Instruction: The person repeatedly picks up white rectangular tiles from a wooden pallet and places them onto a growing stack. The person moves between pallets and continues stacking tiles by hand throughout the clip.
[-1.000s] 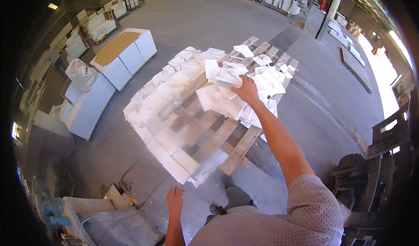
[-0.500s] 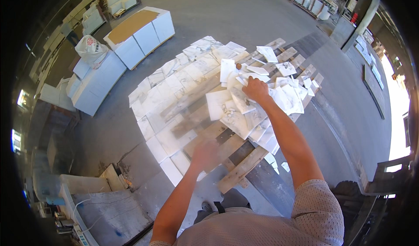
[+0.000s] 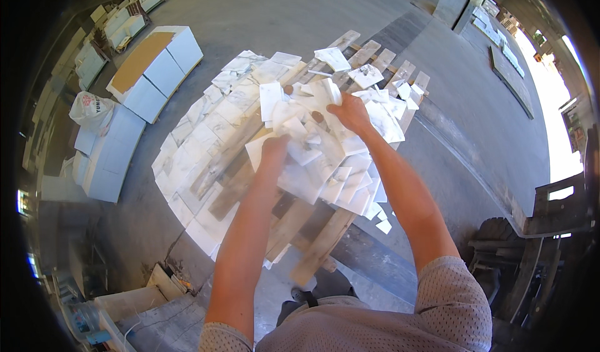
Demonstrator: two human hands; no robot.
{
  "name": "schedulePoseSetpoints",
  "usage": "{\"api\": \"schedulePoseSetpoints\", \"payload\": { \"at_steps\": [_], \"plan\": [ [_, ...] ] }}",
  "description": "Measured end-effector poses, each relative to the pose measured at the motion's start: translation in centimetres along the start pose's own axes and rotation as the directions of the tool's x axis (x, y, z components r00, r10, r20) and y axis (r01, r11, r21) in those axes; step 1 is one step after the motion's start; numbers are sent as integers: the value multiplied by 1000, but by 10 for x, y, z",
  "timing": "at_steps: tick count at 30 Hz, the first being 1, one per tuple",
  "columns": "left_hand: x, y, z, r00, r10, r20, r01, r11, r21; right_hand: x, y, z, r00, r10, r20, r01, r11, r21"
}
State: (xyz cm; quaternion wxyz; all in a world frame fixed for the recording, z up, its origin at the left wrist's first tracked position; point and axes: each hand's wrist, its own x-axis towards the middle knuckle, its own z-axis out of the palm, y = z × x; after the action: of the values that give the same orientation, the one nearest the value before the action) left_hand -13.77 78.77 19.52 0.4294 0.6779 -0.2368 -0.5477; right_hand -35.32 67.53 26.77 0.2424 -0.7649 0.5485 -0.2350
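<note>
Broken white marble tiles with grey veins lie heaped on a wooden pallet. My right hand is closed on the edge of a white marble tile piece, which stands tilted above the heap. Lower and to the left, my left hand is at the near left side of the heap, beside some small marble fragments. Its fingers are blurred and partly hidden, so their grip does not show. Beneath both hands lies a larger tile, with other slabs overlapping next to it.
Flat marble tiles cover the left part of the pallet, whose wooden slats show at front and far right. Boxed white stacks and a white sack stand at left. Stone shards lie at the pallet's near right edge.
My left hand has moved forward from the pallet's near edge to the heap. My right hand has raised a tile piece. The whole view has shifted, placing the pallet farther left.
</note>
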Motion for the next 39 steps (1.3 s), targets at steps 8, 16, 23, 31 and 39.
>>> {"api": "schedulePoseSetpoints", "payload": {
  "at_steps": [8, 16, 23, 31, 39],
  "plan": [
    [6, 13, 24, 991, -127, -29, 127, 992, 6, -78, 48, -16, 854, 515, -72, -81, 268, 960],
    [-11, 11, 52, 994, -16, -108, 44, 964, 263, -120, 80, -8, 757, 640, 130, -234, 80, 969],
    [0, -5, 64, 979, 9, 205, 72, 920, -385, -93, 71, -24, 835, 497, 234, -381, 217, 899],
    [-11, -27, 53, 959, 102, 265, 80, 799, -596, -70, 39, -32, 879, 313, 360, -471, 450, 759],
    [-72, -40, -13, 956, 194, 220, 58, 610, -790, -100, -30, -7, 861, 89, 500, -502, 298, 812]
  ]
}}
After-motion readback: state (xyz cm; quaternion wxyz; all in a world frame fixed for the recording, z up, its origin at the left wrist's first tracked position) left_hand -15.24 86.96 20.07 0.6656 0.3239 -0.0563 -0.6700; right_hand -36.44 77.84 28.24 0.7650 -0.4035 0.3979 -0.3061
